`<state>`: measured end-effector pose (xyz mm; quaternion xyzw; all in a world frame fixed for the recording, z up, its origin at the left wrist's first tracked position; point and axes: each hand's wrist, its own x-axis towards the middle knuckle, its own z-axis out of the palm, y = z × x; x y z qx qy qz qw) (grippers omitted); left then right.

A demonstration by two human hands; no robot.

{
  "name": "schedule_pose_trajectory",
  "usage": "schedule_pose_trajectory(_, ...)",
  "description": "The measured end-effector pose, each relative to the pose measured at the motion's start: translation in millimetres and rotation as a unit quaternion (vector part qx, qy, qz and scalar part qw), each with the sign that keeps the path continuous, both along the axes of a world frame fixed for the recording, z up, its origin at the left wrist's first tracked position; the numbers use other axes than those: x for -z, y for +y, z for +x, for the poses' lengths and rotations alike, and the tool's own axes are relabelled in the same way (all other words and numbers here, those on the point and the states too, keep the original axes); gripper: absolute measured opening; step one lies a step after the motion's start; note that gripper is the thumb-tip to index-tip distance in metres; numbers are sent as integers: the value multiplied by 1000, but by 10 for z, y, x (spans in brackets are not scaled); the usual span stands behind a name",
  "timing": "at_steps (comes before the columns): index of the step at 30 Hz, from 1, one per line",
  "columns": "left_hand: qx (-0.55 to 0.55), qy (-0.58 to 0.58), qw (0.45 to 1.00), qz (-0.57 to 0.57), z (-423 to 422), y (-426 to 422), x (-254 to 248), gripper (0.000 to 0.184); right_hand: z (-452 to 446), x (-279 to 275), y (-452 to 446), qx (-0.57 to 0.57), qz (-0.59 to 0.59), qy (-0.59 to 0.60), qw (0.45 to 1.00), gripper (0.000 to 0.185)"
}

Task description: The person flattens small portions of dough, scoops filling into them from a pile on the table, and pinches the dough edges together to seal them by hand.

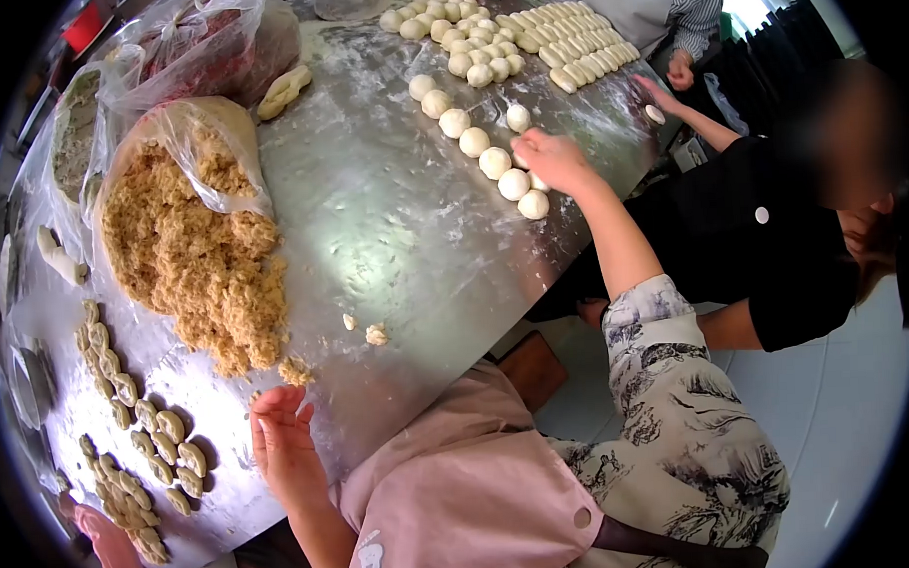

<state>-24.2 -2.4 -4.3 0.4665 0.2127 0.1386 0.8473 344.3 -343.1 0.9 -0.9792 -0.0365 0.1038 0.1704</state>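
My right hand (555,162) reaches over the metal table to a row of round dough balls (475,140). Its fingers are closed around a pale dough ball, mostly hidden beneath them. A single dough ball (518,118) lies just beyond those fingertips. My left hand (283,440) is by the near edge, palm up, its loosely bent fingers apart. Just past its fingertips is a small clump of filling (295,371), at the tip of a large heap of crumbly tan filling (188,243) spilling from a clear plastic bag (231,127).
Flattened dough pieces (165,444) lie at the left. More dough balls (456,34) and rows of elongated dough pieces (576,44) are at the back. Dough scraps (376,334) dot the table (372,227). A person in black (733,224) is close on the right.
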Motion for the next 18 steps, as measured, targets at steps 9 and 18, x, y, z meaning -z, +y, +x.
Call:
schedule_pose_trajectory(9,-55,55,997,-17,-172,13,-10,29,178,450,-318,-99,123,-51,986,52)
schedule_pose_trajectory(18,-430,330,683,488,-697,937,175,44,-565,164,406,-77,173,-72,979,39)
